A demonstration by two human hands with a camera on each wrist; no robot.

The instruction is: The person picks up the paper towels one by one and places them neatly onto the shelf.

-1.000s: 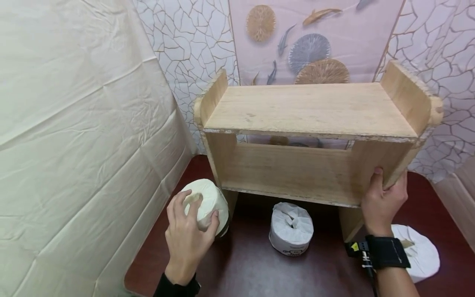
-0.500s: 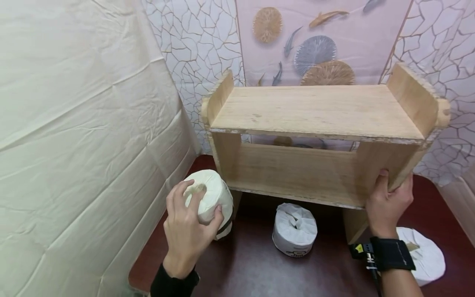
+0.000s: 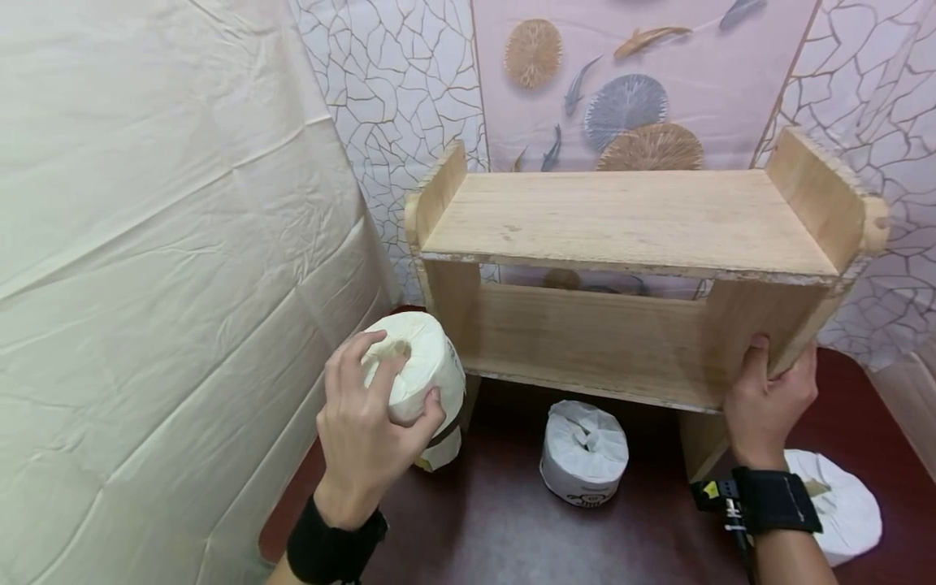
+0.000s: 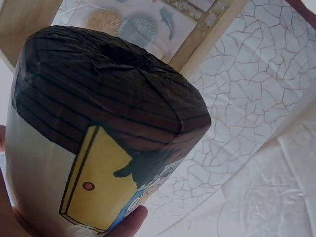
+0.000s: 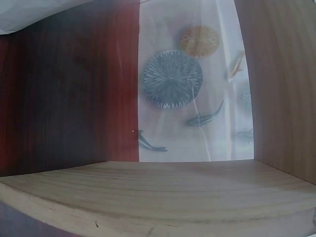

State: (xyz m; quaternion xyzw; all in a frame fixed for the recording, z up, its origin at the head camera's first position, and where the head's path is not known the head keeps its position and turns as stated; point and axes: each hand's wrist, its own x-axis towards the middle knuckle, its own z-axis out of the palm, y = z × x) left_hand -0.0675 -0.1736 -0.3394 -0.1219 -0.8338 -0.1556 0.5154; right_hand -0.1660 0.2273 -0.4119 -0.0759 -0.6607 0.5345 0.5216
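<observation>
My left hand [image 3: 366, 426] grips a paper-wrapped toilet roll [image 3: 427, 349] at the left of the head view, fingers at the hole in its pale end and thumb on its side. The left wrist view shows the same roll's other end, dark brown and striped, with a yellow door printed below. My right hand [image 3: 771, 406] holds the right side panel of a wooden shelf unit [image 3: 629, 223], thumb on the inner face. In the right wrist view the panel's pale wood [image 5: 158, 197] crosses the bottom, and the hand is out of sight.
A second wrapped roll [image 3: 585, 459] stands on the dark red table [image 3: 504, 528] before the shelf's lower opening. Another roll [image 3: 848, 512] lies at the right, partly behind my right wrist. A cream cloth wall [image 3: 183, 325] runs along the left side.
My left hand has raised the roll and tilted it, so more of its printed side shows. The right hand keeps its grip on the shelf, while the head view has shifted slightly.
</observation>
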